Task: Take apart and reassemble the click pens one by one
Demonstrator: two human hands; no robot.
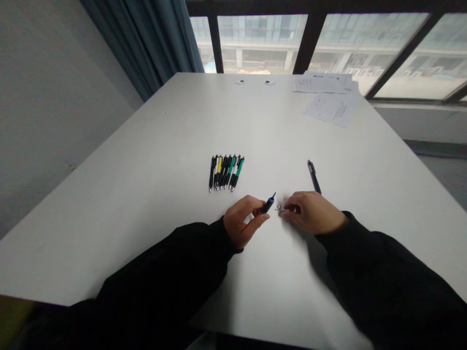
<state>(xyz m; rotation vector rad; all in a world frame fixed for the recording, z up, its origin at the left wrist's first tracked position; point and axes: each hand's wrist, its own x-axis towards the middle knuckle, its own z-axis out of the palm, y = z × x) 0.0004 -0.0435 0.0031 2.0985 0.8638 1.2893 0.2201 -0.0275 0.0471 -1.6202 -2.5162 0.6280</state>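
In front of me, my left hand (pixel 245 219) grips a dark pen barrel (pixel 268 205) between thumb and fingers. The barrel's upper end is blue, and a thin pointed piece sticks out of it, up and to the right. Close by, my right hand (pixel 310 210) is closed at the fingertips on a small white and silvery pen part (pixel 280 208), low over the table. Its exact kind is too small to tell. A gap separates the two parts. Just beyond my right hand lies a dark pen (pixel 313 175), its near end hidden by that hand.
Several pens (pixel 225 172) in black, white, yellow and green lie side by side left of centre on the white table (pixel 146 160). Printed papers (pixel 328 99) are at the far right corner. Two small round fittings (pixel 269 82) sit near the far edge, before the window.
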